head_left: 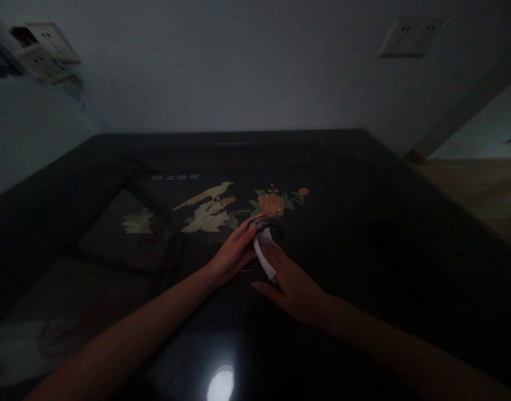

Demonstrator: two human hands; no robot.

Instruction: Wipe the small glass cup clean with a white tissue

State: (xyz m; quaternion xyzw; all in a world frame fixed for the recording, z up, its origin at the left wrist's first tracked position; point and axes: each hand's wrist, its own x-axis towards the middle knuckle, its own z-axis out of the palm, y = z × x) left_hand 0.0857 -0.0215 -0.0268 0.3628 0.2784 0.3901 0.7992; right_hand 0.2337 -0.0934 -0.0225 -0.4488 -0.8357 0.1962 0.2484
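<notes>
My left hand (234, 250) is closed round a small, dark, shiny, rounded object (266, 223), perhaps glass; its kind is hard to make out in the dim light. A strip of white paper tissue (264, 257) hangs at the near side of this object. My right hand (295, 284) presses the tissue against or into its opening, with the fingertips hidden and the thumb stretched out to the left. Both hands are over the middle of a glossy black surface (322, 312).
The surface carries an inlaid bird (211, 193) and a pink flower (271, 204). Behind it rises a pale wall (239, 72) with a double socket (414, 36) on the right. More sockets (50, 42) are at the upper left. Wooden flooring (485, 184) shows at right.
</notes>
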